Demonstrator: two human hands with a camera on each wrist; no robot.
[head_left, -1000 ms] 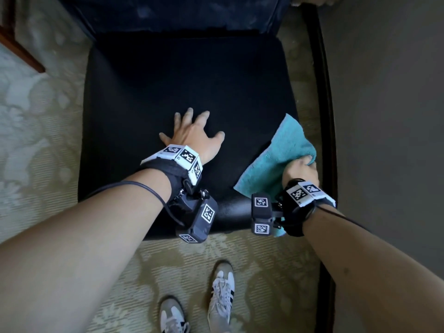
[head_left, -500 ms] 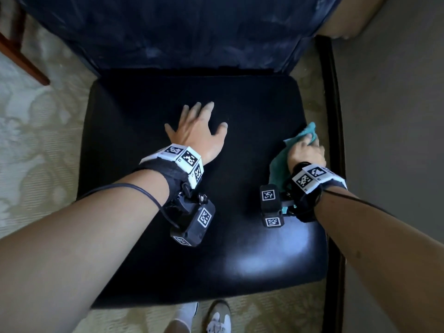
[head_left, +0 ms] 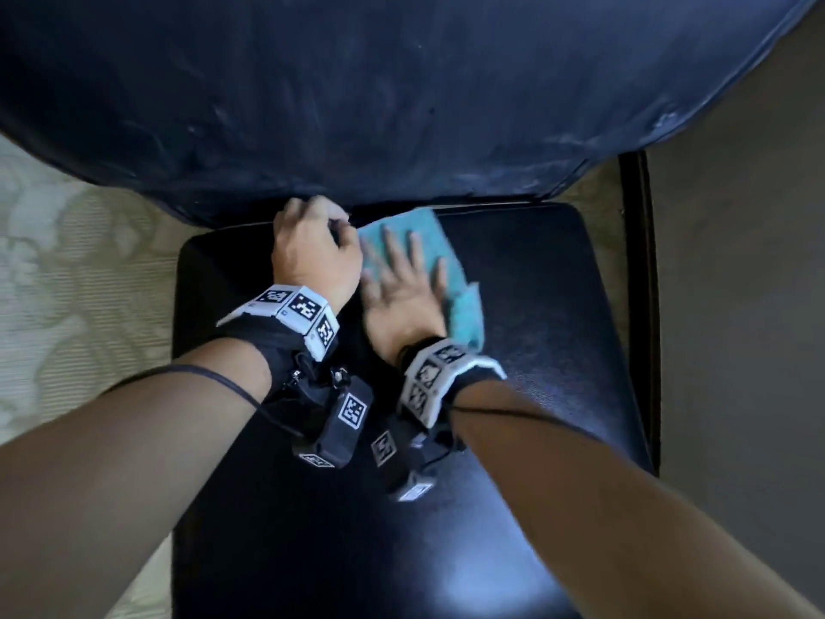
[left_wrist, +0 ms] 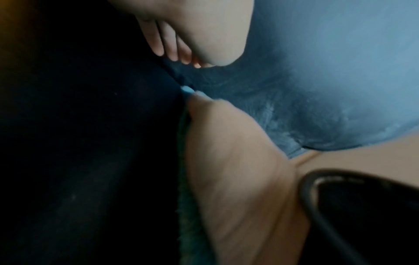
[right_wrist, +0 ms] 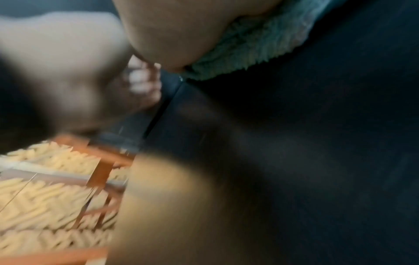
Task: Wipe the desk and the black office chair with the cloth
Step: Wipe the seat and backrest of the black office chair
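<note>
The black office chair fills the head view, with its seat [head_left: 535, 328] below and its scuffed backrest [head_left: 402, 105] above. A teal cloth [head_left: 466, 312] lies at the back middle of the seat. My right hand [head_left: 402, 288] presses flat on it with fingers spread. My left hand [head_left: 312, 252] sits just left of it, at the crease between seat and backrest, fingers curled, nothing seen in it. The left wrist view shows the left hand [left_wrist: 204, 35] against the backrest [left_wrist: 328, 71] and the right hand [left_wrist: 238, 161] on the cloth [left_wrist: 188, 224]. The right wrist view shows the cloth [right_wrist: 249, 50] under the palm.
Pale patterned carpet [head_left: 67, 283] lies left of the chair. A dark vertical bar [head_left: 643, 306] runs along the seat's right side, with a grey surface [head_left: 736, 306] beyond it. A reddish wooden frame [right_wrist: 97, 170] stands over the carpet in the right wrist view.
The right hand slid the cloth from the seat's right edge to the back middle and flattened on it. The left hand moved back to the backrest crease and curled its fingers.
</note>
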